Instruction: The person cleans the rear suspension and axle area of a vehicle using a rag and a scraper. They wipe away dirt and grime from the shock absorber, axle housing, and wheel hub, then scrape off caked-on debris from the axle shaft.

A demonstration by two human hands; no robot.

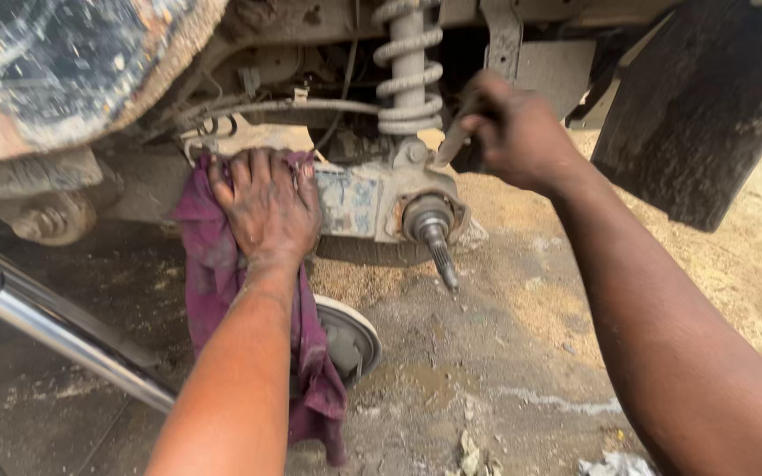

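Note:
My left hand [266,204] presses a purple rag [209,264] flat against a metal suspension arm [354,201] under a vehicle; the rag hangs down below my forearm. My right hand [513,132] is closed around a small metal tool [450,141], its tip near the base of the white coil spring [408,66]. A bare splined axle stub [434,238] sticks out of the arm's end between both hands.
A black mud flap [694,106] hangs at the right. A round metal drum [350,335] lies on the dirty, sandy ground [504,353]. A shiny chrome tube [46,322] crosses the lower left. The vehicle's rusty underbody [55,70] fills the upper left.

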